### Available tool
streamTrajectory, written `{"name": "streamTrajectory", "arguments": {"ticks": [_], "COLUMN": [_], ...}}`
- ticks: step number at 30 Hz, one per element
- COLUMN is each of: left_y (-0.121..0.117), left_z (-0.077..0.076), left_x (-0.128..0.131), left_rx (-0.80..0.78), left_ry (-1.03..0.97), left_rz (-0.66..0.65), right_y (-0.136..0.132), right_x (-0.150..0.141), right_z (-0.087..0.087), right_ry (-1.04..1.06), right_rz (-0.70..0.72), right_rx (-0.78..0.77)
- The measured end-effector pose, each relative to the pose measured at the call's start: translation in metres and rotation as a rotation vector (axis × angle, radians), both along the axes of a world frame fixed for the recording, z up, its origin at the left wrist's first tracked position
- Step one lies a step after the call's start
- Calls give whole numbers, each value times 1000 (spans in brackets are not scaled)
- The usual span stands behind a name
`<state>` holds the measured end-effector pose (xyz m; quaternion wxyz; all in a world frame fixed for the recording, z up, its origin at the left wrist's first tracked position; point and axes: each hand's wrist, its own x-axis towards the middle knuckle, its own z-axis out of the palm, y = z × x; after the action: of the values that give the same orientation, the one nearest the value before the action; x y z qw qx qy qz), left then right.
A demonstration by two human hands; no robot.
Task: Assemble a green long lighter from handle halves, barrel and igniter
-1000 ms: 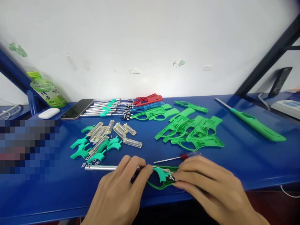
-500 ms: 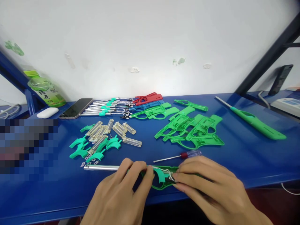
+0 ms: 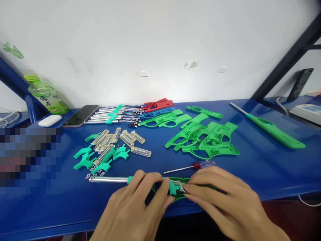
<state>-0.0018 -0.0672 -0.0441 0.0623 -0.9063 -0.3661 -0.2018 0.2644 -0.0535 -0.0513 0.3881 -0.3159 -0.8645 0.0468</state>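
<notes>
Blue tabletop (image 3: 271, 174) below, a green casing (image 3: 180, 197) lies between both hands (image 3: 136, 204) (image 3: 225, 197)

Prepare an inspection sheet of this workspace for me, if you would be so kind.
Surface: blue tabletop, glossy.
Parts in hand: green lighter shell half with teal trigger, white wires and silver tube, partly hidden.
Loose parts: clear fuel tanks and loose teal triggers at left; open green shells beyond the screwdriver.
Clutter: smartphone, white rounded case and drink bottle at left.
Hands: left hand around the shell by the trigger; right hand on its other end, fingertips at the wires.
Cables: white cable below the tabletop at right.
Surroundings: white wall with peeled patches.
</notes>
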Motion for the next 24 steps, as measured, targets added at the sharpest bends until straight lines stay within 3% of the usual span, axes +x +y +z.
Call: {"name": "streamTrajectory", "arguments": {"ticks": [5, 12, 20, 24], "left_y": [-1, -2, -4, -1], "left_z": [-3, -10, -6, 3], "left_x": [3, -2, 0, 0], "left_rx": [7, 12, 58, 88], "left_ry": [-83, 27, 90, -5], "left_rz": [2, -20, -31, 73], "right_y": [1, 0, 0, 1], "right_x": [0, -1, -2, -2], "right_z": [1, 6, 4, 0], "right_ry": [-1, -52, -64, -29], "right_rz": [11, 10, -16, -32], "right_rx": [-13, 38, 119, 96]}}
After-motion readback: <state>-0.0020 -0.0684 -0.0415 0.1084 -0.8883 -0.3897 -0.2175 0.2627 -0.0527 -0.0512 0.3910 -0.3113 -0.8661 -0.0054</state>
